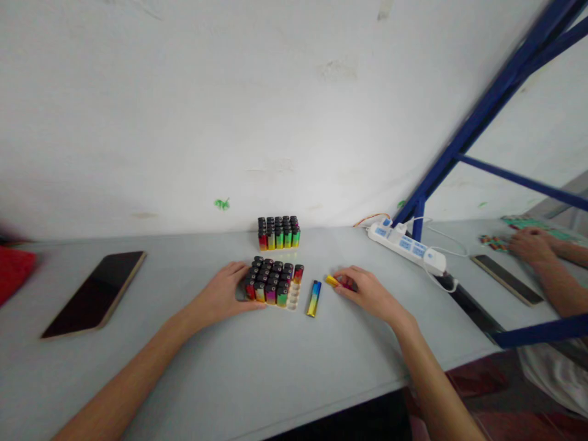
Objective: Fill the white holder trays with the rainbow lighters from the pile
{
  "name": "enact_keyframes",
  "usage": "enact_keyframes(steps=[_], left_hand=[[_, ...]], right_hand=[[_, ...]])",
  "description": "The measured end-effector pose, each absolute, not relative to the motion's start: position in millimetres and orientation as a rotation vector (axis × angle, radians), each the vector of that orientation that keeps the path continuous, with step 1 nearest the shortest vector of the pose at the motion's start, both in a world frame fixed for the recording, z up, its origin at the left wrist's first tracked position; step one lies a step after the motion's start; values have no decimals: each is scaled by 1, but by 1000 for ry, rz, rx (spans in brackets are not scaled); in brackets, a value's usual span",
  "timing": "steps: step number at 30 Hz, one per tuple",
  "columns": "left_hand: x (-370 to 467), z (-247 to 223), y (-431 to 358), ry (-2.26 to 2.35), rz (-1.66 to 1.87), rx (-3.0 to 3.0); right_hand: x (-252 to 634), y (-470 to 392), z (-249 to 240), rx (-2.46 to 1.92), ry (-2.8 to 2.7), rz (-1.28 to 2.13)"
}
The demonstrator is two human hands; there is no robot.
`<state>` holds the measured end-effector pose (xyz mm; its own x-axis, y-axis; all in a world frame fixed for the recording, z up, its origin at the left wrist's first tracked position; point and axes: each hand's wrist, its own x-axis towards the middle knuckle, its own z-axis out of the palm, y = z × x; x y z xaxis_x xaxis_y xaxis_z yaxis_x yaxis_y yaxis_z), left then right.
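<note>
My left hand (229,288) is closed around the left side of a pale tray (293,300) holding upright lighters (271,285) with black tops and multicoloured bodies. Several slots at the tray's right end hold nothing, and one red-orange lighter (298,274) stands at the back of that column. Between the tray and my right hand, a blue-and-yellow lighter (313,298) lies on the table. My right hand (358,286) pinches another lighter (331,281), its yellow end pointing left; fingers cover part of it.
Behind, near the wall, stands a second group of lighters (278,236). A dark phone (96,294) lies at left, beside a red item (13,272). At right are a white power strip (407,245), a blue metal frame (459,135) and a co-worker's hands (533,245) by another phone (505,280).
</note>
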<state>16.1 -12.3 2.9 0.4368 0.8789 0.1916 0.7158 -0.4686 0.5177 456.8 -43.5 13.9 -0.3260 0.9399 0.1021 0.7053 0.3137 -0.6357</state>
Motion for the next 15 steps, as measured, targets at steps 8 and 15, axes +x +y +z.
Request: enact_keyframes(steps=[8,15], left_hand=[[23,-8,-12,1459,640,2353],[29,-16,-11,1560,666,2334]], right_hand=[[441,-5,33,-1303,-1630,877],[392,30,44,-988,-1054,1243]])
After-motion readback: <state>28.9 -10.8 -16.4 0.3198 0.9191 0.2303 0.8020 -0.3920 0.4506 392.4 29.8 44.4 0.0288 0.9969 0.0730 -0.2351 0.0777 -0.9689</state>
